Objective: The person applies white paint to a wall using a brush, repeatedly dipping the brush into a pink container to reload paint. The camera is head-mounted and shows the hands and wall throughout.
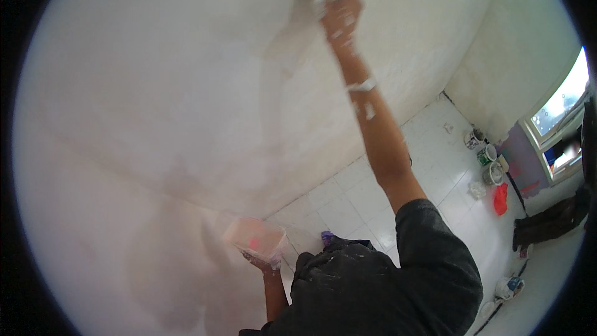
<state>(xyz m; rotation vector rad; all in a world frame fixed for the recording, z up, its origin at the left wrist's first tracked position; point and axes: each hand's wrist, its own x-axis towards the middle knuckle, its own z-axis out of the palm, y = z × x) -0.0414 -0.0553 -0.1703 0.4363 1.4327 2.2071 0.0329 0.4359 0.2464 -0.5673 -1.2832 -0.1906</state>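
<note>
My right hand [343,11], spotted with white, reaches up at the top centre against the pale wall [196,79]. Its fingers are closed on a whitish, blurred thing [325,1] at the wall surface; its kind cannot be told. White smears also mark the right forearm. Low at centre-left, my left hand [262,262] supports a clear plastic tub [257,238] from below. The tub has a pinkish look, with a bright pink spot, and stands out near the wall's lower part. Shadows of the arm and tub fall on the wall.
On the white tiled floor [345,189] by the far wall stand several buckets [493,173], with a red bag or cloth [500,199] beside them. A window [559,107] is at the right. Below it, another person's dark-clothed legs [545,221] show. A white bag-like item [509,288] lies lower right.
</note>
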